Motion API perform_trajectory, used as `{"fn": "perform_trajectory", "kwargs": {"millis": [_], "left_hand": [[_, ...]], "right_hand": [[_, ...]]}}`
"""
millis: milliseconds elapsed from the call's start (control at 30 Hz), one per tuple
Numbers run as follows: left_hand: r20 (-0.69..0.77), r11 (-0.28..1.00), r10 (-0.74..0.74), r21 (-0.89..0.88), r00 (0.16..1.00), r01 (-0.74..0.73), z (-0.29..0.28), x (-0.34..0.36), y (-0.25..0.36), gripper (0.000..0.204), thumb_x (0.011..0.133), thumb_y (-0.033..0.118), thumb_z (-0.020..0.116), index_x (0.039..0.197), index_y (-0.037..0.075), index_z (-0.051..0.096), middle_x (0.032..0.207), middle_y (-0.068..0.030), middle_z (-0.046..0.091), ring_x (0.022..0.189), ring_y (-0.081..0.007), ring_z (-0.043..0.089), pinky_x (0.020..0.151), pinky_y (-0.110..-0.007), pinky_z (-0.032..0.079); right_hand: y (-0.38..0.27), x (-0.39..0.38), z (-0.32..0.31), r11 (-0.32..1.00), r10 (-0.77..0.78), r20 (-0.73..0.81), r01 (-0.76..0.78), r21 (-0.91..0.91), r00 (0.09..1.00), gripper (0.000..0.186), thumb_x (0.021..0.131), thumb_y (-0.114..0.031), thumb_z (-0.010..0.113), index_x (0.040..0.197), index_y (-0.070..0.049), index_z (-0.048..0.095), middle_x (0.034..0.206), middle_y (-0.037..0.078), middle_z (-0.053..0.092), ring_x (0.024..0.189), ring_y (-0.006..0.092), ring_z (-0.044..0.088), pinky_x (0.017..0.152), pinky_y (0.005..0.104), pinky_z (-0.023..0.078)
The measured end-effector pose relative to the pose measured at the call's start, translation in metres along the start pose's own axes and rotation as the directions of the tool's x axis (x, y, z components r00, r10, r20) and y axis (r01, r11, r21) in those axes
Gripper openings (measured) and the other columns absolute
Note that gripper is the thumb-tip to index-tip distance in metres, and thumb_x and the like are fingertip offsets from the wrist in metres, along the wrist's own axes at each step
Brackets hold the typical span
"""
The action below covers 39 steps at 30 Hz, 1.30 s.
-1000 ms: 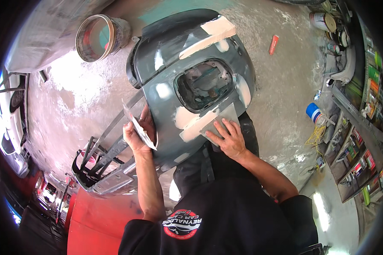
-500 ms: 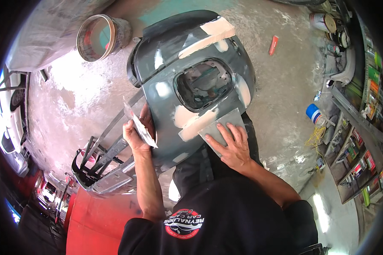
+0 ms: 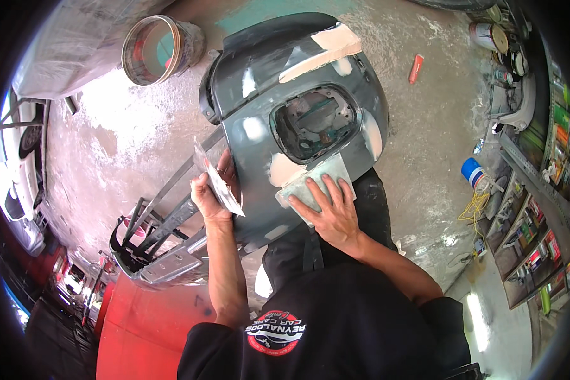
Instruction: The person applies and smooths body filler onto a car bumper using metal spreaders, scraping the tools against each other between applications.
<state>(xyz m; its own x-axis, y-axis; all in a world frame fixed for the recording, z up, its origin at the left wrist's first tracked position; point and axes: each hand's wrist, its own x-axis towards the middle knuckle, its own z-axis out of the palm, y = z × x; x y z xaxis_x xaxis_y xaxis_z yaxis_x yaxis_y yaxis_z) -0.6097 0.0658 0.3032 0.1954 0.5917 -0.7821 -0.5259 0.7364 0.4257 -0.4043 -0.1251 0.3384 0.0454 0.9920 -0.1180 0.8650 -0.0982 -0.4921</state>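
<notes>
A dark grey bumper (image 3: 250, 136) with pale filler patches (image 3: 329, 44) and an oval opening lies across the middle. Beside its left edge, my left hand (image 3: 212, 196) is closed on thin white flat sheets (image 3: 225, 190), some smeared. My right hand (image 3: 326, 215) lies with fingers spread on a pale grey-green rectangular sheet (image 3: 294, 193), pressing it over the filler below the opening. That sheet covers much of the patch beneath it.
A stained bucket (image 3: 180, 50) stands at upper left; a red tube (image 3: 416, 68) lies right of the bumper. Metal frame bars (image 3: 171, 183) are at left, a red panel (image 3: 139, 323) below. A blue-and-white container (image 3: 472, 171), yellow cord (image 3: 475, 209) and crowded shelves (image 3: 532, 240) line the right.
My right hand and its sheet moved right, then swept back up and left across the filler. My left hand still holds the sheets. The camera view has shifted slightly.
</notes>
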Motion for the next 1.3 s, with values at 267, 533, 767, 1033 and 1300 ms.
{"fn": "perform_trajectory", "kwargs": {"millis": [267, 533, 767, 1033, 1300], "left_hand": [[0.1, 0.996, -0.032, 0.088, 0.994, 0.023, 0.022, -0.006, 0.002, 0.026, 0.077, 0.035, 0.066, 0.088, 0.014, 0.076, 0.143, -0.0312, 0.046, 0.138, -0.0427, 0.036, 0.124, -0.046, 0.013], [0.096, 0.997, -0.017, 0.077, 0.995, 0.01, 0.021, -0.006, 0.003, 0.023, 0.078, 0.034, 0.066, 0.087, 0.015, 0.076, 0.145, -0.032, 0.044, 0.14, -0.0426, 0.034, 0.124, -0.047, 0.013], [0.014, 0.995, -0.005, 0.103, 1.0, 0.004, 0.016, -0.003, 0.0, 0.094, 0.073, 0.038, 0.067, 0.152, 0.002, 0.029, 0.154, -0.0304, 0.033, 0.146, -0.0418, 0.028, 0.123, -0.047, 0.017], [0.043, 0.999, -0.016, 0.035, 0.999, 0.015, 0.011, -0.003, 0.002, 0.051, 0.075, 0.035, 0.065, 0.116, 0.006, 0.057, 0.151, -0.0311, 0.038, 0.14, -0.0421, 0.036, 0.122, -0.045, 0.02], [0.127, 0.983, 0.071, 0.157, 0.989, -0.091, 0.005, -0.011, 0.015, 0.099, 0.072, 0.029, 0.063, 0.155, -0.004, 0.021, 0.156, -0.0309, 0.03, 0.147, -0.0406, 0.03, 0.124, -0.045, 0.021]], "right_hand": [[0.001, -0.01, 0.005, 0.998, -0.006, 0.076, 0.001, 0.058, 0.997, 0.05, 0.091, -0.016, 0.057, 0.139, -0.032, 0.056, 0.139, 0.012, 0.05, 0.125, 0.0395, 0.047, 0.104, 0.0571, 0.037], [0.004, -0.044, 0.012, 0.999, -0.035, 0.152, 0.03, 0.034, 0.988, 0.053, 0.092, -0.016, 0.056, 0.142, -0.034, 0.053, 0.141, 0.012, 0.048, 0.128, 0.0395, 0.043, 0.106, 0.0578, 0.036], [0.003, -0.049, -0.007, 0.992, -0.025, 0.267, -0.009, 0.127, 0.963, 0.063, 0.08, -0.007, 0.063, 0.139, -0.03, 0.059, 0.141, 0.013, 0.047, 0.124, 0.04, 0.043, 0.103, 0.0572, 0.037], [0.046, -0.051, -0.042, 0.921, 0.316, 0.051, -0.319, 0.222, 0.947, 0.071, 0.072, 0.003, 0.063, 0.141, -0.01, 0.054, 0.134, 0.019, 0.054, 0.12, 0.0395, 0.053, 0.1, 0.0483, 0.042], [0.118, -0.07, -0.036, 0.08, 0.928, 0.198, -0.686, 0.723, 0.317, 0.048, 0.105, -0.013, 0.048, 0.152, -0.005, 0.04, 0.15, 0.013, 0.047, 0.135, 0.0246, 0.046, 0.113, 0.0352, 0.035]]}}
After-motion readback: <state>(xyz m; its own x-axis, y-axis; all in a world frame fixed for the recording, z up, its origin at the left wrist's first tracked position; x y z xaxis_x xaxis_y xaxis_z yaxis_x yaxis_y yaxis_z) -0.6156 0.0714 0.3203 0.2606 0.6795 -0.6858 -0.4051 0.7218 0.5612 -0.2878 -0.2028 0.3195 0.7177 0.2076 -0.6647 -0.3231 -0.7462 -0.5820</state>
